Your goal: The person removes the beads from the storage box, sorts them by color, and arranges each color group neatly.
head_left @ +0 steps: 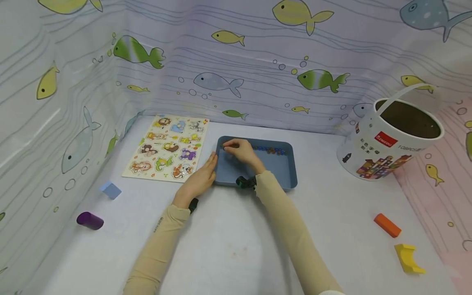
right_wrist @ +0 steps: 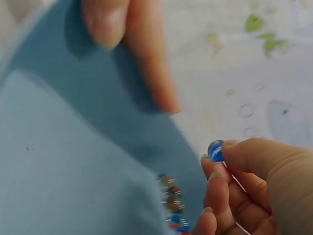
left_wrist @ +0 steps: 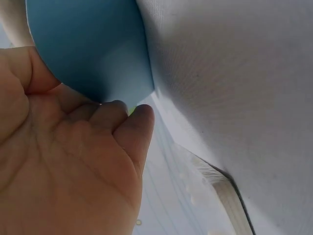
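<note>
The right hand (head_left: 241, 150) pinches a blue glass marble (right_wrist: 215, 151) over the shallow blue plastic tray (head_left: 280, 172). The left hand (head_left: 200, 177), fingers straight, braces the tray's left edge. Best to keep that brace firm and the pinch snug.

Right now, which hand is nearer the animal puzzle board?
Left. The left hand rests against the blue tray's left edge, beside the puzzle board; the right hand is inside the tray.
</note>
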`<state>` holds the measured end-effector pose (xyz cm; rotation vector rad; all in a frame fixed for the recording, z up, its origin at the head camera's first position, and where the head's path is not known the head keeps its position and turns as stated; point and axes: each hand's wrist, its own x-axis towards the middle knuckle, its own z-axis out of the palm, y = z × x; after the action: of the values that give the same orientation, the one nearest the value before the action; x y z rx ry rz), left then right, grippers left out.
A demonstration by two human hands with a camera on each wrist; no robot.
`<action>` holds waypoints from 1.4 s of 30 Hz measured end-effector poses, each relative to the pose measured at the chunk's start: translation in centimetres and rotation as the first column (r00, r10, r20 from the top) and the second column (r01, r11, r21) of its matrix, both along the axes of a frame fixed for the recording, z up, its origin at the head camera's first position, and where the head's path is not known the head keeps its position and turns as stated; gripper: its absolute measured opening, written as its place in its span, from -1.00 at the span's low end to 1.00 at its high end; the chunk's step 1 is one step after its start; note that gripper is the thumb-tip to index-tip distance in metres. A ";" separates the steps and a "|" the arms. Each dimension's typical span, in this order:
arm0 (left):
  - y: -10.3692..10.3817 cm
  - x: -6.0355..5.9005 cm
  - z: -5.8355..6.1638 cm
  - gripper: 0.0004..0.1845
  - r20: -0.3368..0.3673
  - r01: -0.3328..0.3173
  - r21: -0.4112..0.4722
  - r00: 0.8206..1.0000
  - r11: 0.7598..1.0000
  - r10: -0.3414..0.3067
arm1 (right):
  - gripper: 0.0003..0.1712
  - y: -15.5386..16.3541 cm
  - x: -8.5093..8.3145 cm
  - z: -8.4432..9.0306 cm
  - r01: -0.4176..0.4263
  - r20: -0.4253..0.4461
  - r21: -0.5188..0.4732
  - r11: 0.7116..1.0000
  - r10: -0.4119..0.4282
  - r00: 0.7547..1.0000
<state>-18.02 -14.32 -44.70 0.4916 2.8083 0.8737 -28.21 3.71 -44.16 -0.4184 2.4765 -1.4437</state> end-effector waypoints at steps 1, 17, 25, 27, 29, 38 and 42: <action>0.0 0.0 0.1 -0.37 0.002 -0.004 0.003 1.000 1.000 0.004 | -0.69 0.4 0.3 0.2 -0.002 0.006 -0.026 1.000 0.002 1.000; -0.1 -0.2 0.1 -0.39 -0.024 -0.012 -0.027 1.000 1.000 0.011 | -0.71 2.0 9.9 0.7 -0.257 0.025 -0.206 0.944 0.268 0.963; -0.1 0.1 0.2 -0.39 -0.026 0.002 -0.035 1.000 0.999 -0.003 | -0.79 0.7 12.8 -1.4 -0.344 -0.023 -0.159 0.925 0.345 0.938; -0.1 0.2 0.1 -0.39 -0.017 -0.002 -0.024 1.000 1.000 0.001 | -0.80 0.4 13.0 -2.1 -0.376 -0.017 -0.133 0.917 0.377 0.926; -0.1 0.3 0.0 -0.39 -0.007 0.001 -0.014 1.000 1.000 -0.001 | -0.79 0.4 12.9 -2.6 -0.398 -0.004 -0.117 0.910 0.401 0.916; -0.4 0.1 0.0 -0.38 -0.015 0.030 0.005 0.999 1.000 -0.030 | -0.83 -0.8 12.8 -3.3 -0.378 -0.113 -0.036 0.925 0.372 0.921; -0.8 -0.3 -0.2 -0.38 -0.017 0.064 0.030 0.998 0.998 -0.063 | -0.83 -1.9 13.3 -3.5 -0.384 -0.202 0.092 0.919 0.395 0.896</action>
<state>-18.34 -15.10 -44.91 0.5910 2.7809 0.9043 -14.95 1.79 -47.69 -1.0466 2.3923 -1.2214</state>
